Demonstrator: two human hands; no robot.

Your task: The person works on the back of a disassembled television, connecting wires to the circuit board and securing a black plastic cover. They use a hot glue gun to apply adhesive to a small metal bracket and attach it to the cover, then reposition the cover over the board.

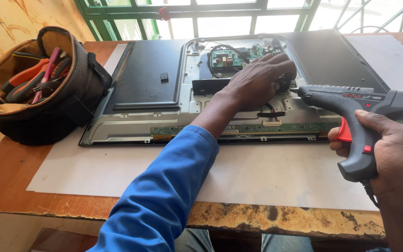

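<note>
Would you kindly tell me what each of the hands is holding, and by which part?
Right hand grips the glue gun by its handle; left hand presses a small black part, hold unclear.

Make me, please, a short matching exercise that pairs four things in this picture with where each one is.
Things:
1. glue gun
2. tool bag
3. green circuit board
4. left hand

Places:
A. far part of the opened screen back
B. left end of the table
C. resting on the panel, beside the gun's nozzle
D. held in the right hand

Pairs: 1-D, 2-B, 3-A, 4-C
</note>
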